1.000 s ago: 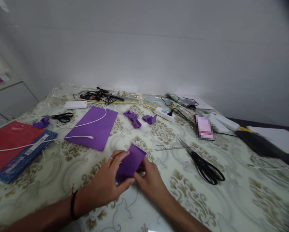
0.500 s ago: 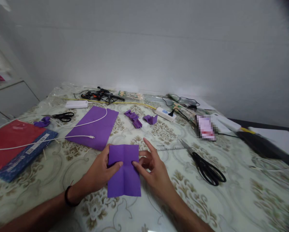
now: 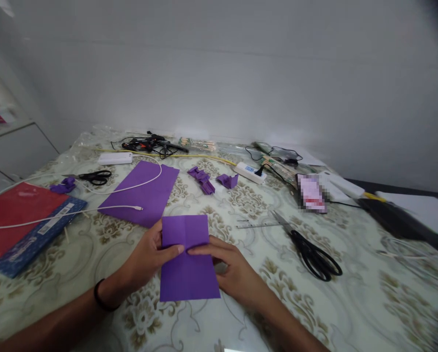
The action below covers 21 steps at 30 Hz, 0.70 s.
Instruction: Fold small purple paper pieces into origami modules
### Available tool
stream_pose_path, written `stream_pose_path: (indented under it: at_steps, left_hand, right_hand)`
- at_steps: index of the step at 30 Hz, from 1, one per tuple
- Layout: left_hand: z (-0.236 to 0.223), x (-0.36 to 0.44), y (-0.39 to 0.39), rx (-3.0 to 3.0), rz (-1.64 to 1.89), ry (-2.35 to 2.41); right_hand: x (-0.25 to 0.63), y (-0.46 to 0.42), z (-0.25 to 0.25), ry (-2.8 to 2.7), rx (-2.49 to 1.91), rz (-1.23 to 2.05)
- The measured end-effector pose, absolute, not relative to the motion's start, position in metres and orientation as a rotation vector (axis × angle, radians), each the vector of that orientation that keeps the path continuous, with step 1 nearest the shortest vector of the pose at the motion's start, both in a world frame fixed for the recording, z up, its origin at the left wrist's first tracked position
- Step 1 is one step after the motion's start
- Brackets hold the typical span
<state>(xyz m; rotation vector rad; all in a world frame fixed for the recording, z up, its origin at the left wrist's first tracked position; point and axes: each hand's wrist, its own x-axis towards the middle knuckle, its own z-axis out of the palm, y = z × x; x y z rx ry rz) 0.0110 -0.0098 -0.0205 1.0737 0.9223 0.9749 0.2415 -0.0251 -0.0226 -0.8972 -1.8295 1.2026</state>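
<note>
A creased purple sheet of paper [image 3: 189, 281] is held up over the table's near middle, with fold lines crossing near its centre. My left hand [image 3: 151, 254] grips its left side, thumb on the front face and the other fingers behind. From the right, my right hand [image 3: 231, 264] holds the same sheet, an index finger lying across the front near the centre and other fingers partly hidden at the right edge. Beyond my left hand lies a larger purple sheet [image 3: 142, 190]. Two folded purple paper pieces, a long one [image 3: 201, 180] and a short one [image 3: 228, 181], rest farther back.
Large black-handled scissors [image 3: 314, 254] and a clear ruler [image 3: 257, 226] lie right of my hands. A smaller pair of scissors [image 3: 94, 177], a white cable [image 3: 123, 209] and a red-and-blue packet [image 3: 39, 230] are left. Behind are a power strip [image 3: 250, 172], tangled black cords [image 3: 153, 144] and a phone [image 3: 312, 193].
My right index finger has come down from raised to lying across the sheet's front. The right thumb has left the front face. The sheet's lower part now looks wider and flatter.
</note>
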Motion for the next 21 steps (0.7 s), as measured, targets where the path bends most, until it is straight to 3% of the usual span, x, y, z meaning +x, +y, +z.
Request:
stream_pose_path:
  at_steps: [13,21]
  left_hand:
    - [-0.0150,0.0099,-0.0129,1.133,0.937,0.829]
    - [-0.0194,0.0031,-0.0150,1.163,0.938,0.873]
  right_hand:
    - [0.2447,-0.0249,-0.0213,-1.821,-0.724,1.229]
    - [0.2455,-0.0247,-0.0172,-1.681,-0.838,1.268]
